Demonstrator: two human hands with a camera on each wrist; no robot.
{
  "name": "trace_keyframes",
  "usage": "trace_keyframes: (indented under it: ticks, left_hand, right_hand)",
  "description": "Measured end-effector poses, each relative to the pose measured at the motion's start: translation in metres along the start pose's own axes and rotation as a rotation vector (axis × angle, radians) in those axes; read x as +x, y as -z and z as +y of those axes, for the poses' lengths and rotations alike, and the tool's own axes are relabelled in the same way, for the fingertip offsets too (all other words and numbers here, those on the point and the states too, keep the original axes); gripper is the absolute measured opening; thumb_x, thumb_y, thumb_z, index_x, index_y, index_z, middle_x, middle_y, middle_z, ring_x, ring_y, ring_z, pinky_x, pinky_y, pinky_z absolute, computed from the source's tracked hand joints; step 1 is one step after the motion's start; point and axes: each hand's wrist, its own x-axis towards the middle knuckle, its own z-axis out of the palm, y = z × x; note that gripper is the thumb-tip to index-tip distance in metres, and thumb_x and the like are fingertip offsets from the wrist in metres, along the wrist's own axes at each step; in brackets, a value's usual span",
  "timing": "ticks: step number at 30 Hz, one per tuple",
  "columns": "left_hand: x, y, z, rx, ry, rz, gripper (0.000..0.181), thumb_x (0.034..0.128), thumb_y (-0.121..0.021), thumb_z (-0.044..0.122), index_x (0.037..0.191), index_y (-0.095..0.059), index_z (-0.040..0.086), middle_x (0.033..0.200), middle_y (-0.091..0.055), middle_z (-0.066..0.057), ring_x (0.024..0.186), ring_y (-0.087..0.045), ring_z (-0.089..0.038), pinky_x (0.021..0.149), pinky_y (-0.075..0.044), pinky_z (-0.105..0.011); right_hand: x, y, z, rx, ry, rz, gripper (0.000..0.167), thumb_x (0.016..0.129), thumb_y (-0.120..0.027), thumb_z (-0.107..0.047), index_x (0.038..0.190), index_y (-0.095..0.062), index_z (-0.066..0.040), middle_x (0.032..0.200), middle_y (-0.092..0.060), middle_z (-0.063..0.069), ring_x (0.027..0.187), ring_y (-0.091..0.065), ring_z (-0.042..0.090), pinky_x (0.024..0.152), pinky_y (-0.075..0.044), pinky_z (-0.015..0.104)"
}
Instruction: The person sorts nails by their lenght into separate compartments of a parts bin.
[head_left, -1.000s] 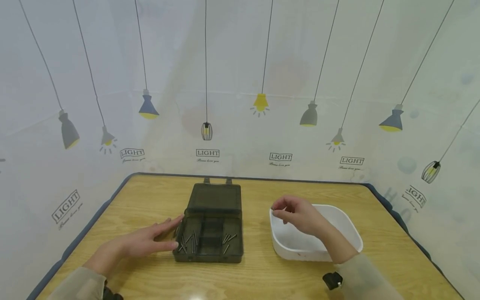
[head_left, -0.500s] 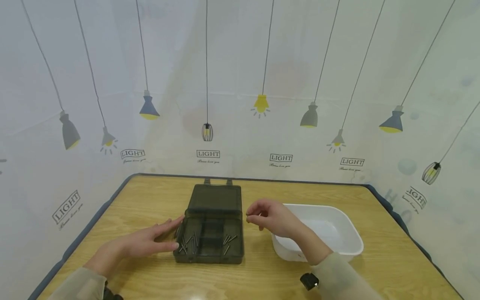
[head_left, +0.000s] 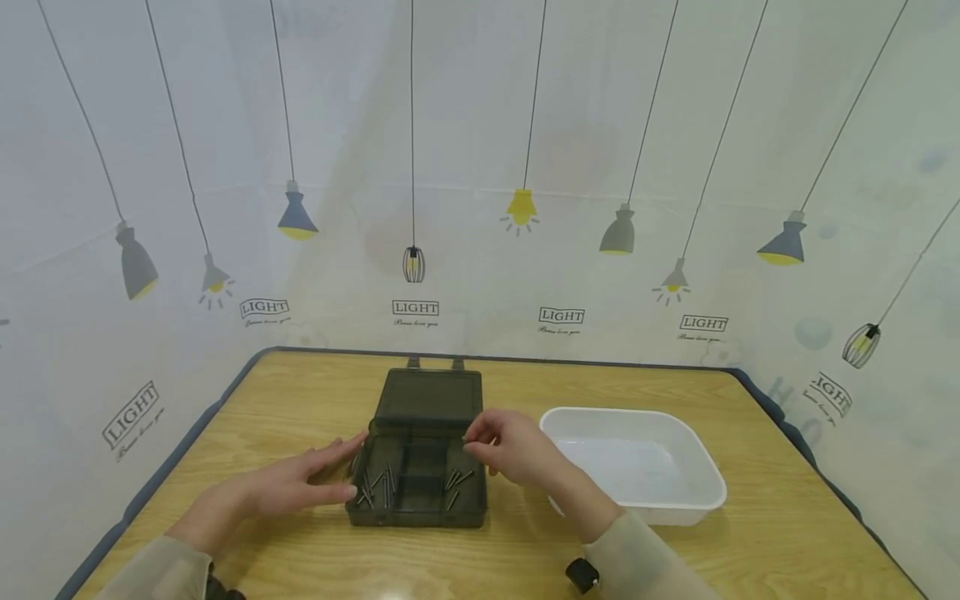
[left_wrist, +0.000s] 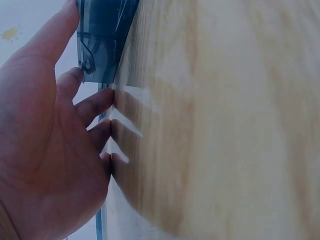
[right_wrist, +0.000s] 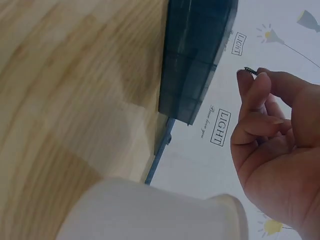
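Note:
A dark translucent compartment box (head_left: 418, 506) lies on the table with its lid (head_left: 431, 394) swung back. Several thin metal pins or screws (head_left: 387, 486) lie in its left compartment, and a few more (head_left: 453, 478) are in the right one. My left hand (head_left: 281, 490) rests against the box's left side, fingers extended; the left wrist view has its thumb and index finger at the wall. Over the box's right side, my right hand (head_left: 517, 450) pinches a small screw (right_wrist: 250, 71) between thumb and index finger. Its threaded end pokes out in the right wrist view.
A white rounded basin (head_left: 708, 467) stands to the right of the box, partly behind my right forearm. The wooden table (head_left: 300, 392) ends at a dark blue edge along a printed wall cloth (head_left: 480, 250).
My right hand has moved left from above the white basin to above the box's right side, still pinching the screw. The left hand and the box have stayed put.

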Motion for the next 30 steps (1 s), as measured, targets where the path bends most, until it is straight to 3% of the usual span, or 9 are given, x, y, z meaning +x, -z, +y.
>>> trace_keyframes:
  ticks: [14,18,23,27,30]
  left_hand:
    - [-0.001,-0.001,0.000,-0.003,0.008,0.002,0.084,0.1096,-0.062,0.054,0.177,-0.016,0.037,0.184,-0.009,-0.022,0.169,-0.005,-0.054,0.125,-0.005,-0.087]
    - [-0.001,0.000,-0.001,-0.024,-0.004,0.011,0.085,0.1094,-0.064,0.051,0.178,-0.018,0.034,0.184,-0.009,-0.023,0.169,-0.004,-0.053,0.126,-0.008,-0.085]
    - [0.000,-0.001,-0.002,-0.061,-0.004,0.027,0.081,0.1106,-0.063,0.050,0.177,-0.021,0.033,0.184,-0.016,-0.017,0.169,-0.005,-0.051,0.130,-0.011,-0.080]
    - [0.003,0.000,-0.003,-0.050,-0.020,0.063,0.080,0.1109,-0.062,0.051,0.177,-0.025,0.026,0.181,-0.030,-0.017,0.168,-0.021,-0.050,0.131,-0.022,-0.073]
    - [0.009,0.002,-0.003,-0.024,-0.033,0.131,0.077,0.1105,-0.063,0.052,0.174,-0.035,0.018,0.172,-0.047,-0.019,0.159,-0.043,-0.047,0.127,-0.037,-0.068]
  right_hand:
    - [-0.001,-0.011,0.005,0.036,-0.057,0.069,0.009,0.106,-0.074,-0.021,0.110,-0.075,-0.013,0.093,-0.073,-0.001,0.072,-0.072,0.019,0.064,-0.056,0.029]
    - [0.001,-0.017,0.004,0.107,-0.065,0.127,0.014,0.106,-0.073,-0.022,0.113,-0.076,-0.010,0.097,-0.075,0.002,0.077,-0.069,0.014,0.063,-0.055,0.027]
    - [0.007,-0.025,0.003,0.164,-0.120,0.246,0.022,0.107,-0.072,-0.024,0.120,-0.078,-0.008,0.107,-0.076,0.005,0.091,-0.065,0.015,0.075,-0.055,0.028]
    - [0.014,-0.030,0.004,0.198,-0.177,0.354,0.024,0.107,-0.072,-0.023,0.124,-0.078,-0.008,0.113,-0.077,0.008,0.102,-0.069,0.020,0.086,-0.058,0.034]
    - [0.021,-0.035,0.006,0.226,-0.221,0.406,0.024,0.107,-0.072,-0.022,0.125,-0.079,-0.007,0.116,-0.078,0.009,0.106,-0.071,0.023,0.091,-0.060,0.039]
